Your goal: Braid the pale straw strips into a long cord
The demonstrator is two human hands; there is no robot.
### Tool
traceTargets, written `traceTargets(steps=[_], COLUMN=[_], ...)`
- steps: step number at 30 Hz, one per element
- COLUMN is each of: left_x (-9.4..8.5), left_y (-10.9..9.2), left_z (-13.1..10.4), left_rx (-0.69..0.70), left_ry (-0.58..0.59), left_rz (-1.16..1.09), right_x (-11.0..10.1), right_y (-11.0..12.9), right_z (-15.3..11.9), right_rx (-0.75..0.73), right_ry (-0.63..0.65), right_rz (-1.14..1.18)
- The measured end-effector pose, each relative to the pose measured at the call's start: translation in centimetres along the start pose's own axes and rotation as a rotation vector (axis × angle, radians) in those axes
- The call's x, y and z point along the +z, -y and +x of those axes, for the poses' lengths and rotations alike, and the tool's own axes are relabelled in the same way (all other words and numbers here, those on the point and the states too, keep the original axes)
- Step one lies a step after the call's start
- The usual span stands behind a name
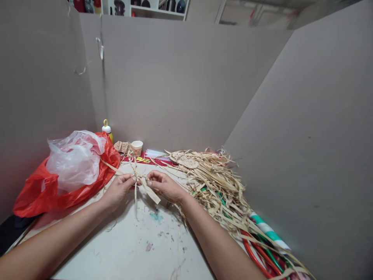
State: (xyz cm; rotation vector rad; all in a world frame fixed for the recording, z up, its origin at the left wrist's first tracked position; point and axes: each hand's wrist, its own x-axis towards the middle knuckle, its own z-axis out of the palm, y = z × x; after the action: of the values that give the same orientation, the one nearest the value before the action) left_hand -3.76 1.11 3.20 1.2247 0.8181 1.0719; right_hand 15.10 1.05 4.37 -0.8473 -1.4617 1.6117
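Observation:
Both hands meet above the middle of the table, pinching a braid of pale dried straw (135, 165). My left hand (121, 186) is closed on the braid's left side, thumb against fingertips. From the other side my right hand (163, 184) is closed on strips of the same straw braid, a short way from the left. A broad flat strip (150, 193) sticks out between the hands toward me, and a thin strip (135, 196) hangs down beside the left fingers. Exactly how the strands cross is too small to make out.
A large heap of loose straw (215, 182) covers the table's right side, with red tubes (256, 252) and a green-striped roll (269, 231) below. Left stand a red plastic bag (37, 190) with a clear bag (77, 159), a paper cup (137, 147), and a bottle (107, 130). Grey partitions (180, 85) enclose the table.

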Motion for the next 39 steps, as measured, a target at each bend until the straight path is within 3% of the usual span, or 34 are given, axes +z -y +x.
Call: traceTargets(steps=[4,8,13,20,28,35,39], left_x=[0.4,0.8,0.9,0.6,0.9,0.8,0.4], left_y=[-0.8,-1.2,-1.3,-1.2,-1.6,-2.6,-2.5], left_z=[-0.4,-1.0,-1.3,-1.0,-1.4,-1.1,-0.7], left_rx=[0.072,0.226,0.362,0.257,0.260,0.180,0.139], left_ry=[-0.014,-0.023,-0.032,-0.058,-0.042,0.025,0.054], left_rz=[0.138,0.341,0.505,0.439,0.367,0.299,0.269], right_x=[0.0,0.4,0.4,-0.5,-0.4,-0.7,-0.9], right_y=[-0.3,-0.3,-0.3,-0.2,0.4,0.6,0.5], right_z=[0.3,0.5,0.6,0.5,0.1,-0.2,-0.2], right_rx=[-0.032,-0.055,-0.041,-0.072,-0.118,0.030,0.041], right_ry=[-0.076,-0.186,-0.178,-0.172,-0.163,-0.143,-0.130], right_rz=[-0.070,-0.245,-0.267,-0.309,-0.311,-0.009,-0.028])
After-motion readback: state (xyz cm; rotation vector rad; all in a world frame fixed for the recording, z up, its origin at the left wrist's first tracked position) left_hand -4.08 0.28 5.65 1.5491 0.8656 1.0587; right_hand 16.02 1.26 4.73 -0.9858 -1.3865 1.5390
